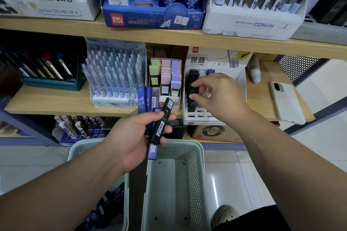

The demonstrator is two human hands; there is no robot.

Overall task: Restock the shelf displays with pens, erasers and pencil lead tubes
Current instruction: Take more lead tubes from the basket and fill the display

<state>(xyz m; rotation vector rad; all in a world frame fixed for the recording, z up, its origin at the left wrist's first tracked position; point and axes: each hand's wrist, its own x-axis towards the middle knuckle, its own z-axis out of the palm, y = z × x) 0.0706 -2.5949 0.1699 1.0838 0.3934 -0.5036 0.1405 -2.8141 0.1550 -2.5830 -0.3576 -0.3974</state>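
While the left hand point(135, 137) is gripping a fanned bundle of slim blue and black plastic pencil lead tubes point(143, 103) above the pale green perforated plastic basket point(195, 174), the right hand point(219, 95) is reaching into the white cardboard display box point(241, 84) on the light wooden shelf point(47, 99). Its thumb and curled fingers are pinching at the row of black lead tubes point(191, 104) standing in the box's left channel.

By my reading, the person is seating a black tube into that row. Doing it well is calling for the tube going in upright with its HB 0.5 label facing front like its neighbours, then being pressed flush so the row is not leaning. Black stock is belonging in this channel; the blue tubes are probably belonging in the channel further right, where a blue cap is showing behind the knuckles.

The left hand is needing a firm squeeze, since the black tube lying slantwise across its fingers is looking likeliest to slip.
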